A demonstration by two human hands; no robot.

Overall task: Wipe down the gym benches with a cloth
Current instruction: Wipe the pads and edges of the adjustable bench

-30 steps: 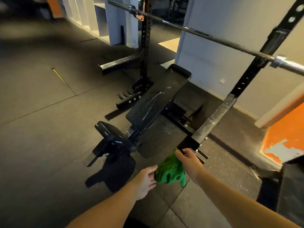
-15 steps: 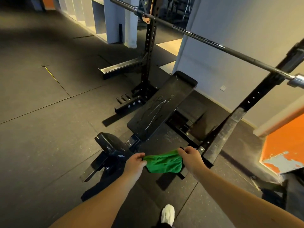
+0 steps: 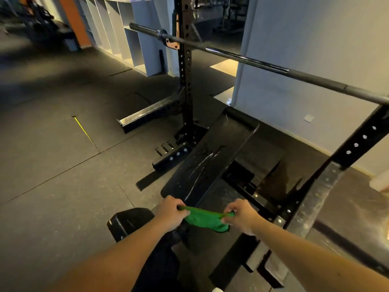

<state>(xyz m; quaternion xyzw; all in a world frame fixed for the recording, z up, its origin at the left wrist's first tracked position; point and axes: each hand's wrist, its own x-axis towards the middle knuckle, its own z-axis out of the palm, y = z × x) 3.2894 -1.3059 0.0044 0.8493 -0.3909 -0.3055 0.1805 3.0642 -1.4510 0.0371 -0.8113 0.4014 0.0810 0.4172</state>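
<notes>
Head: left hand [image 3: 171,211], right hand [image 3: 242,216] pinch cloth [image 3: 205,218] taut, probably over bench [image 3: 210,161].

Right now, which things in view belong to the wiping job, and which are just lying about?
Job: cloth, gripped by left hand and right hand; bench.
Lying about: barbell; rack; shelves.
</notes>
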